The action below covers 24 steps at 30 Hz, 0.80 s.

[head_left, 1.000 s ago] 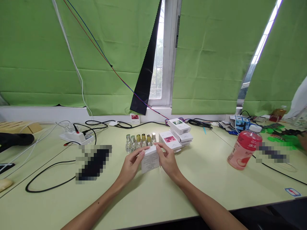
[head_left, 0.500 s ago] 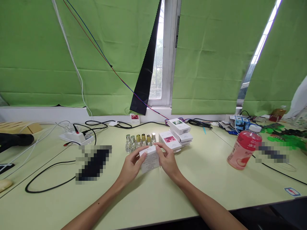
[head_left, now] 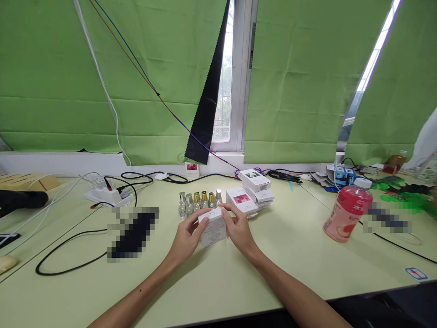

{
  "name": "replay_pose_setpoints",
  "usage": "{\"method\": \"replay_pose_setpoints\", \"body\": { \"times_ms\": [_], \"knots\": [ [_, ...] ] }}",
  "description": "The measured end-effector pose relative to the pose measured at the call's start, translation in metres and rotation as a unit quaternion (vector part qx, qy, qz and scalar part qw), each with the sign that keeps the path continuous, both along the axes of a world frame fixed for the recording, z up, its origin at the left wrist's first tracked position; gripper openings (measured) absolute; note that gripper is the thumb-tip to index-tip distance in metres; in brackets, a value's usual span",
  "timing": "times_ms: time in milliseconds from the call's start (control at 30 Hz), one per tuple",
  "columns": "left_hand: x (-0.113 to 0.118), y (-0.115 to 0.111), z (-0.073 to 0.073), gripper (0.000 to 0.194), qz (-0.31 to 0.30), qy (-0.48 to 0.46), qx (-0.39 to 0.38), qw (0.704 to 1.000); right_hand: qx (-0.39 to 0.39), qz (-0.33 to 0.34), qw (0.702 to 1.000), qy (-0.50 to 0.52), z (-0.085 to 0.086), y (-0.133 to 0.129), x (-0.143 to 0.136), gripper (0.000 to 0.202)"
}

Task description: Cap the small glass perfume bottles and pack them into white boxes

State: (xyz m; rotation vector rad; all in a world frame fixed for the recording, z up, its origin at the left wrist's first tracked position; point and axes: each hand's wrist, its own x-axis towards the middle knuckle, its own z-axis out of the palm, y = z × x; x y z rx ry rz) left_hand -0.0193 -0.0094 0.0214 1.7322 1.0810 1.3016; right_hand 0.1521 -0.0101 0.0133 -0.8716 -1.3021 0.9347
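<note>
A person's left hand [head_left: 186, 233] and right hand [head_left: 241, 228] are gripping a small white box [head_left: 213, 233] between them, just above or on a pale green table [head_left: 211, 291]; whether its lower edge is touching the surface is hard to tell. The left thumb is pressing near the box's upper left corner, while the left fingers are curling behind it, partly hidden. The right thumb and fingers are closing on the opposite upper corner, with only a narrow, box-filled gap showing. The box is standing tilted, its printed side facing the wearer and its lettered end facing up; its contents are staying out of sight.

Just beyond the left fingers, 6 small glass bottles [head_left: 200, 202] are standing upright in a close row, 3 wearing gold caps in the middle and right of the group; how full they are is too small to tell. Just right of the row, a white box with a pink flower picture [head_left: 241, 199] is lying beside a stack of white boxes [head_left: 262, 196], and a box with a green picture [head_left: 254, 180] is resting on top. Well to the right, a white-capped pink drink bottle [head_left: 348, 212] is standing, and a bottle of reddish-brown liquid [head_left: 395, 164] is sitting farther back.
</note>
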Motion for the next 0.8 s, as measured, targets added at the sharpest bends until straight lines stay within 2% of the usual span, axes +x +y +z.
{"method": "replay_pose_setpoints", "body": {
  "times_ms": [267, 800],
  "knots": [
    [-0.0002, -0.0003, -0.0022, 0.049, 0.003, -0.004, 0.000, 1.000, -0.001, 0.001, 1.000, 0.001, 0.0007, -0.0006, -0.0002, 0.041],
    [0.0014, -0.0035, 0.0028, 0.051, 0.009, -0.006, -0.007, 1.000, -0.007, 0.008, 1.000, 0.000, 0.0024, -0.0024, 0.0003, 0.043]
  ]
}}
